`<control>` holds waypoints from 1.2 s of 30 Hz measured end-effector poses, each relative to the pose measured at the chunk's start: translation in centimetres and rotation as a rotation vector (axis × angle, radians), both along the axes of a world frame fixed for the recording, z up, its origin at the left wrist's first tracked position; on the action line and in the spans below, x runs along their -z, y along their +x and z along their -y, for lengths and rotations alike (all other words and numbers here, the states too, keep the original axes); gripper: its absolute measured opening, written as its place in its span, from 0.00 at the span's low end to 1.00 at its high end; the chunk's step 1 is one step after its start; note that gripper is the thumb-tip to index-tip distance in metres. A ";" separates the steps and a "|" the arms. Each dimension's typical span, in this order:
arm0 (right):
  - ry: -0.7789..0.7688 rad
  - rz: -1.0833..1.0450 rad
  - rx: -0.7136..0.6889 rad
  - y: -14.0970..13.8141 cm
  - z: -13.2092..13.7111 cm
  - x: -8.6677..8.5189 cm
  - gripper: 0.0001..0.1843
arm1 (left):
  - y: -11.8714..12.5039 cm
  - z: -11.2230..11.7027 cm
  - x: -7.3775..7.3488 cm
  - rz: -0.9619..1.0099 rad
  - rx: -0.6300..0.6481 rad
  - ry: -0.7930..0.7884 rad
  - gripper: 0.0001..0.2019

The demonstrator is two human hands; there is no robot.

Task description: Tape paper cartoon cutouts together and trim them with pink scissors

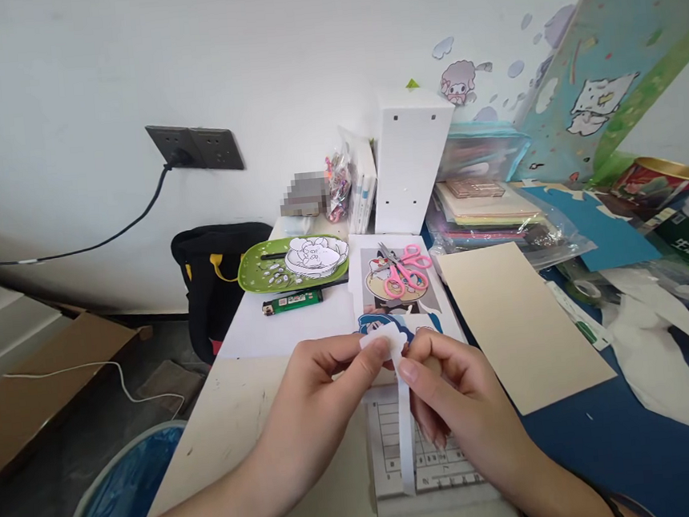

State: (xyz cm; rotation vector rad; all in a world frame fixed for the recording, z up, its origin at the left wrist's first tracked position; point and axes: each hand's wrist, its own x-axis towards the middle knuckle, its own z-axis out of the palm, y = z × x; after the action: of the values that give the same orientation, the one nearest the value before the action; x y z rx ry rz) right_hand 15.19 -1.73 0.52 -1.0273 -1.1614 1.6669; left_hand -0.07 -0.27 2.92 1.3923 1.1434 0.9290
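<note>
Between my hands is a small white paper piece (392, 333) with a rounded, cut edge. A long, narrow white strip (406, 438) hangs down from it. My left hand (331, 380) pinches the piece, thumb on top. At the strip's upper end, the thumb and fingers of my right hand (461, 389) are closed on it. Below them lies a pad printed with a grid (389, 427), partly covered by my right hand. Just beyond, pink-handled scissors (404, 273) rest on a sheet with cartoon pictures (370, 258). A blue-and-white cartoon picture (371, 322) is partly hidden behind my fingers.
A green tray (252, 266) bears white paper cut-outs, with a green lighter (291, 302) in front. On the right lie a cream card (518, 316) and crumpled white paper (660, 359). A white box (412, 164) stands at the back. A lined bin (124, 495) is lower left.
</note>
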 end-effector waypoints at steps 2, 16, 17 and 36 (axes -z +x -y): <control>-0.002 -0.003 -0.005 0.0 0.0 0.0 0.16 | 0.0 0.0 0.1 0.003 0.004 0.007 0.19; -0.024 0.032 -0.002 0.0 -0.3 -0.2 0.17 | -0.2 0.4 0.1 -0.043 0.010 0.056 0.19; -0.026 0.035 0.002 0.0 -0.3 -0.2 0.17 | -0.1 0.4 0.1 -0.043 0.013 0.067 0.19; 0.141 0.170 0.049 0.6 0.1 -0.5 0.17 | -0.5 0.6 0.0 -0.205 0.114 0.545 0.09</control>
State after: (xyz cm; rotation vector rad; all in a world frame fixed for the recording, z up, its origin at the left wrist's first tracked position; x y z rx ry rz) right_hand 15.75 -1.80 1.04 -1.1150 -1.3327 1.4597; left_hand -0.59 -0.88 2.92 2.0097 0.9820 1.0817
